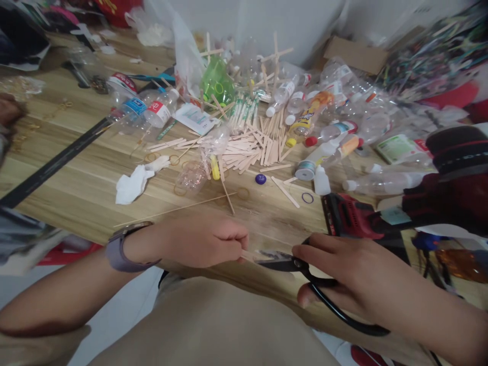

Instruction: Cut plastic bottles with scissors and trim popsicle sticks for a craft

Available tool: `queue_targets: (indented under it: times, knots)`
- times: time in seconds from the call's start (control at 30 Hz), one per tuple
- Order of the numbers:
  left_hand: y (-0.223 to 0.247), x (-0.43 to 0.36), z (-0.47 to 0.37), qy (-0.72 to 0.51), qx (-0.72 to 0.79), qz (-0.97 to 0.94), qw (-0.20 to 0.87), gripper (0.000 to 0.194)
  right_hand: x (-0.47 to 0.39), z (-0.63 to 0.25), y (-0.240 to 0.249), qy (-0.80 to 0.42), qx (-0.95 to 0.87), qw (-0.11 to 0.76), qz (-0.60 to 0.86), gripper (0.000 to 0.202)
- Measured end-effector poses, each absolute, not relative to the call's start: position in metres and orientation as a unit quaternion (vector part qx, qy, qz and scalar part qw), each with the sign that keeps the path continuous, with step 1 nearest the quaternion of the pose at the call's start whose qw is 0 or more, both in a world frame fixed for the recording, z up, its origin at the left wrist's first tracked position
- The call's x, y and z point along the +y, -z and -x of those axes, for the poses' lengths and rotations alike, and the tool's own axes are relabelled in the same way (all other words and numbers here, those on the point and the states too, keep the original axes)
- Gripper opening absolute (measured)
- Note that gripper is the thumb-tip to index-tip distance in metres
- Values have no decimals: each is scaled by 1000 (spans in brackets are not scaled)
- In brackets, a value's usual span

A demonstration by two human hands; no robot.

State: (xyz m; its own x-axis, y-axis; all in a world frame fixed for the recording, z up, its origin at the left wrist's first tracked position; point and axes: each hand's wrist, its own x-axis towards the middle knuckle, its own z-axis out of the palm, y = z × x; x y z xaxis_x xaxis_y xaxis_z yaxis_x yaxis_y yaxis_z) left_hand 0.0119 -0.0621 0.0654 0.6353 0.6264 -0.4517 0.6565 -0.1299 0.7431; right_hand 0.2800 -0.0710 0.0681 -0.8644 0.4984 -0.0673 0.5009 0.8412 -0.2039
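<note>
My left hand (213,241), with a watch (131,246) on the wrist, is closed around a thin wooden stick (249,256) whose end sticks out to the right. My right hand (354,269) grips black-handled scissors (301,267), fingers through the loops. The scissor blades point left and meet the stick's end; whether they bite into it is blurred. Both hands are at the table's near edge, close to my body. Past them lie a bamboo skewer (179,208) and a loose pile of wooden craft sticks (247,150).
Several plastic bottles (284,94) crowd the back right. A red and black power tool (353,216) lies right of my right hand. A purple cap (261,179), crumpled tissue (133,183) and a dark flat strip (57,160) are on the wooden table (91,188). Another person's hand (9,109) shows far left.
</note>
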Motion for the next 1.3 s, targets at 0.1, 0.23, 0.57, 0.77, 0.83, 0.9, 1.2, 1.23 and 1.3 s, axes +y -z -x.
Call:
queue_targets:
  times: [0.1,0.23,0.57,0.77,0.83,0.9,1.2,1.23,1.3]
  knots:
    - [-67,-63,-12,5,426,-745,514,18,-73,-278,-68,103,960,11,-259,55]
    - [-70,-63,-12,5,414,-748,519,18,-77,-276,-66,95,962,8,-255,52]
    - [-72,-63,-9,13,414,-721,555,16,-88,-278,-62,84,959,-15,-269,50]
    - [-77,-64,-7,4,405,-726,556,16,-84,-288,-60,183,912,-5,-366,31]
    - [-75,-64,-7,-4,415,-726,548,18,-81,-289,-65,172,910,-30,-376,32]
    - [-73,-64,-7,-5,420,-726,544,19,-80,-288,-69,159,917,-42,-363,37]
    - [-72,-64,-10,-15,408,-726,554,16,-82,-277,-72,131,947,-21,-291,49]
    - [-72,-64,-11,-14,405,-724,558,16,-83,-276,-72,116,951,-19,-287,52]
    - [-71,-65,-11,-9,409,-723,557,16,-84,-275,-72,94,955,-20,-282,53]
